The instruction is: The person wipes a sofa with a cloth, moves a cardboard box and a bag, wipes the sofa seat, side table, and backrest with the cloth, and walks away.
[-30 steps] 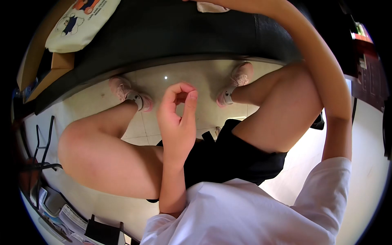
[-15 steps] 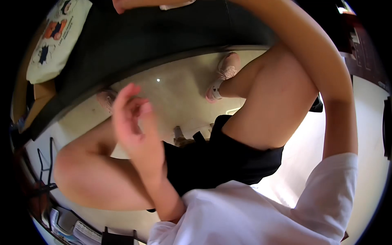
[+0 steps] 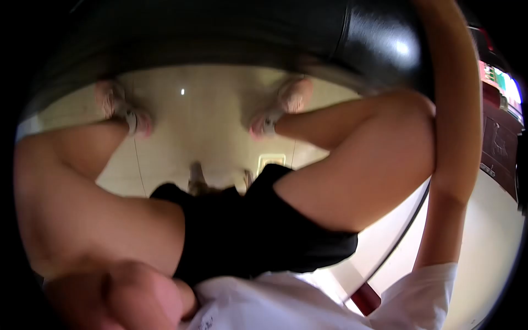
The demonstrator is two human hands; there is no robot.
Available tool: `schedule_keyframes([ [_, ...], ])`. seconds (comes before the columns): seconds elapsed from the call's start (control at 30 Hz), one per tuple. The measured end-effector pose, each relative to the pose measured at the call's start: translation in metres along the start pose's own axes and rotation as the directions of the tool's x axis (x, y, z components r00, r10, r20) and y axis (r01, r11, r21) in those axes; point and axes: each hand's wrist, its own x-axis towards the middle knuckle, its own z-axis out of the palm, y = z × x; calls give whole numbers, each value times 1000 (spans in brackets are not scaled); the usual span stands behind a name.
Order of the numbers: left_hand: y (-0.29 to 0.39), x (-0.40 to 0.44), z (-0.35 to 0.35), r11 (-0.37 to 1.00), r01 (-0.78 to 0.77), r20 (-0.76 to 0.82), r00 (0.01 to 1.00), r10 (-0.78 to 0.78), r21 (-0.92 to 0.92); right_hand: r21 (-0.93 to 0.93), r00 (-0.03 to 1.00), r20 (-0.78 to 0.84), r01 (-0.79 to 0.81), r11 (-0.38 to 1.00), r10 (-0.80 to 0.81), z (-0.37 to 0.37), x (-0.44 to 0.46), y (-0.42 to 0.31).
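My left hand (image 3: 144, 297) is a blurred shape at the lower left, close to the camera and in front of my left thigh (image 3: 121, 228). Its fingers are smeared, and I can make out nothing held in it. My right arm (image 3: 454, 126) reaches up along the right side, past my right knee, and leaves the view at the top. The hand at its end is out of sight. A black, shiny surface (image 3: 308, 33) spans the top of the view, above my knees.
Below the black surface, pink shoes (image 3: 294, 94) rest on the pale tiled floor (image 3: 192, 126). Legs of a seat (image 3: 197, 175) show beneath my black shorts. A dark brown cabinet (image 3: 499, 137) stands at the right, with a bright, colourful patch (image 3: 509, 85) above it.
The view has swung to the right, and the white printed bag is out of it. My left hand has dropped from before my knees to the lower left.
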Motion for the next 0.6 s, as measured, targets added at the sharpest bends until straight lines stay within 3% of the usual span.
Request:
schedule_keyframes([
  [0.13,-16,2,-4,999,-30,-4,1000,30,-26,114,982,83,-177,978,168,-1,-6,-23],
  [0.23,-27,0,-2,996,-48,-48,998,44,-70,265,956,248,-222,938,157,2,5,-12],
  [0.27,-30,0,-3,997,-36,-41,999,33,-73,328,967,219,-197,924,129,9,2,-8],
  [0.33,-37,0,-1,996,-27,-47,999,23,-84,318,975,207,-146,937,81,12,-2,-2],
  [0.47,-48,2,-5,998,31,-21,999,-32,-63,164,947,226,-269,949,229,12,-1,-21],
  [0.57,-53,-1,-4,997,47,-22,999,-49,-66,131,942,282,-225,965,182,10,-10,-23],
  [0.6,-55,0,-3,997,53,-17,998,-54,-60,15,964,170,-212,977,207,16,-14,-27],
])
